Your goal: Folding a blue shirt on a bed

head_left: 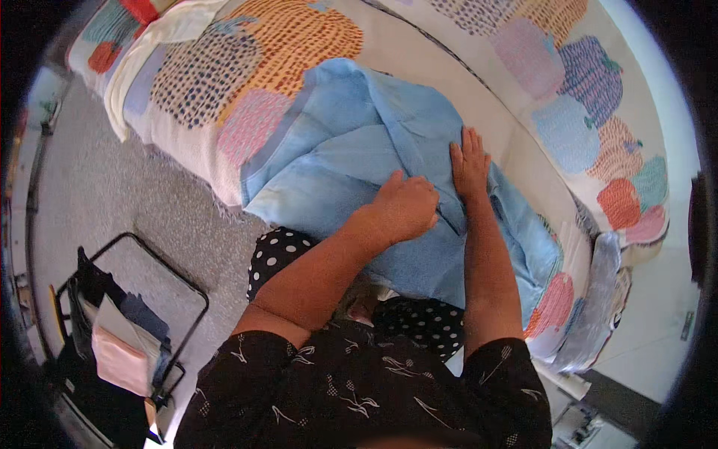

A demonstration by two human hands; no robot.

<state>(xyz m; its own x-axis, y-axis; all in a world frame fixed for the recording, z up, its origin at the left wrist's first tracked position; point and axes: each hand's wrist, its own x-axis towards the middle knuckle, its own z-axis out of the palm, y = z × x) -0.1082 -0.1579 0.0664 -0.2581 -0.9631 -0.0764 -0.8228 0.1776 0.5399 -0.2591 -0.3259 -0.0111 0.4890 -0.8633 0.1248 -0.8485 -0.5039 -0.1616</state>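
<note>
A light blue denim cloth point(329, 161), creased and with a darker band along its left edge, lies spread over the couch edge and my lap. My left hand point(405, 203) is closed in a fist on the middle of it; what the fingers grip is hidden. A thin dark line shows in the cloth just right of that fist. To the right, my right hand point(470, 163) lies flat near the cloth's far right edge, fingers stretched out and holding nothing.
The couch point(479, 112) wears a cream cover with colourful rounded patterns. A white cloth strip point(120, 90) hangs over its left end. On the speckled floor at left stands a black-framed rack point(202, 299) with a folded pink cloth point(120, 363). Grey fabric point(598, 299) hangs at the right.
</note>
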